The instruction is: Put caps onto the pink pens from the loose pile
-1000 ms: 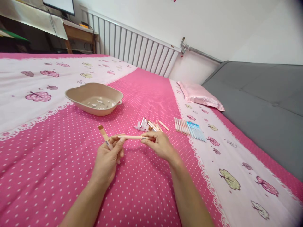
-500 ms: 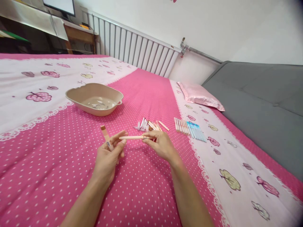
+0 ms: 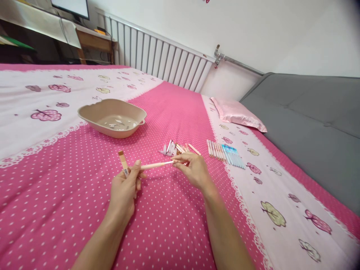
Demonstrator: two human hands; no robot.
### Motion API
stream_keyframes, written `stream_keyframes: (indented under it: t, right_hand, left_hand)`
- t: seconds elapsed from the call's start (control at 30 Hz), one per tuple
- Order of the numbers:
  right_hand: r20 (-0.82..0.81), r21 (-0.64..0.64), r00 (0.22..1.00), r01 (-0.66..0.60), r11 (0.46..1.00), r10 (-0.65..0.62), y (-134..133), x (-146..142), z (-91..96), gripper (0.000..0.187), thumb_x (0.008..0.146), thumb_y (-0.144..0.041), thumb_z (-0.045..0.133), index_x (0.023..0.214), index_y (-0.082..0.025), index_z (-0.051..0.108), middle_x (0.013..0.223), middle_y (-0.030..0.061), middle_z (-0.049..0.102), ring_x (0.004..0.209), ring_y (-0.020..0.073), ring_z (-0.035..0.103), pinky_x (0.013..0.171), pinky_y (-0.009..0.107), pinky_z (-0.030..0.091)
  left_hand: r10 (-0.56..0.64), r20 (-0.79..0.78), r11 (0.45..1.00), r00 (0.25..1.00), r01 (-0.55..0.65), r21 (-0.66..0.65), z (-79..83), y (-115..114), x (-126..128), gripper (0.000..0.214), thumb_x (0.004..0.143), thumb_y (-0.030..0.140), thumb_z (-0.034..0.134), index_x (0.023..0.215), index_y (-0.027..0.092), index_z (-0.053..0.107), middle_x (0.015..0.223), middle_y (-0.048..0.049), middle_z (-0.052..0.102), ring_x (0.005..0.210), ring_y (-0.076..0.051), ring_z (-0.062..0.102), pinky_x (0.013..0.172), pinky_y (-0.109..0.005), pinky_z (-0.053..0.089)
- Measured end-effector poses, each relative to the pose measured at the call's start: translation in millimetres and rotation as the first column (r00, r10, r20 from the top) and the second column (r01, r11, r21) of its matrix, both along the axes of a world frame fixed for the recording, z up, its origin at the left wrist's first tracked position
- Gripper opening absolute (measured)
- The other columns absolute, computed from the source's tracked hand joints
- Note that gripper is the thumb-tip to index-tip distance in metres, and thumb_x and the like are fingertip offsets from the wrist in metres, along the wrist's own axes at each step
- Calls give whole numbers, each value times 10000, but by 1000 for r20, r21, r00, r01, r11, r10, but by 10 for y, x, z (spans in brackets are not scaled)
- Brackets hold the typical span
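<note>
- Head view: your left grip (image 3: 124, 187) is clamped around a pale pen (image 3: 153, 166) and a brown-ended strip (image 3: 123, 161).
- Your right grip (image 3: 194, 170) pinches the pen's white end.

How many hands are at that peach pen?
2: the left hand holds the peach pen and a brown-topped strip; the right hand is at the pen's thin white end.

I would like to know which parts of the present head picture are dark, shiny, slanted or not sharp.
Head view: upper-right corner darkened, radiator slanted, pink pillow softly shiny. Same head view: print on the strip in the left hand too blurred to read.
</note>
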State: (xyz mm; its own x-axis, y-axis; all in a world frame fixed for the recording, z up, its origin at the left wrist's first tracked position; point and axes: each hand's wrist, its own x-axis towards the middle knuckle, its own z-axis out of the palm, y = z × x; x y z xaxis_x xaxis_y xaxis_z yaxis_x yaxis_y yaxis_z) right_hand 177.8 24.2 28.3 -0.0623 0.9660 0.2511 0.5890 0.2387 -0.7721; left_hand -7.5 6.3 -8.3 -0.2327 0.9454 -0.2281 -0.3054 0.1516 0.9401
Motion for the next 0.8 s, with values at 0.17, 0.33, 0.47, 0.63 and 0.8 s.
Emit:
stream_keyframes:
  t: [0.17,0.33,0.47,0.63,0.8]
  right_hand:
    - [-7,-33,993,115,993,-115,22,63,-32,150,818,-304,526,806,-197,630,701,1,591,647,162,519,601,278,362]
    - [-187,-224,982,-24,974,-19,-17,-34,11,232,789,-357,569,938,-190,630,661,-34,453,570,110,399,535,227,299]
    - [-215,-318,975,-132,939,64,-50,-101,53,206,731,-335,634,813,-151,675,604,-37,467,541,96,374,520,221,281]
    - [-178,-308,982,-3,951,-55,-23,188,60,255,716,-389,638,815,-160,688,628,-22,543,534,97,398,531,224,308]
    - [-234,-154,846,454,877,-479,186,627,-210,282,669,-394,630,725,-122,680,596,-6,571,556,118,468,531,229,332]
  left_hand:
    - [20,11,1000,1000,-20,-9,-8,8,-4,345,647,467,697,666,134,607,423,56,451,331,-25,291,303,-141,204]
    - [10,6,1000,1000,-10,-14,-6,-2,1,375,644,497,690,669,133,604,407,66,423,324,-24,283,298,-139,197]
    - [2,2,1000,1000,-2,-26,-6,0,-2,390,644,512,685,672,129,613,392,71,403,322,-25,274,292,-139,193]
    - [61,37,998,997,-61,-19,-18,21,-9,361,645,489,690,675,139,607,426,63,449,313,-28,279,276,-146,189]
    - [80,82,996,993,-77,-35,-17,32,-17,321,648,451,693,683,143,607,428,68,446,302,-32,287,269,-149,190]
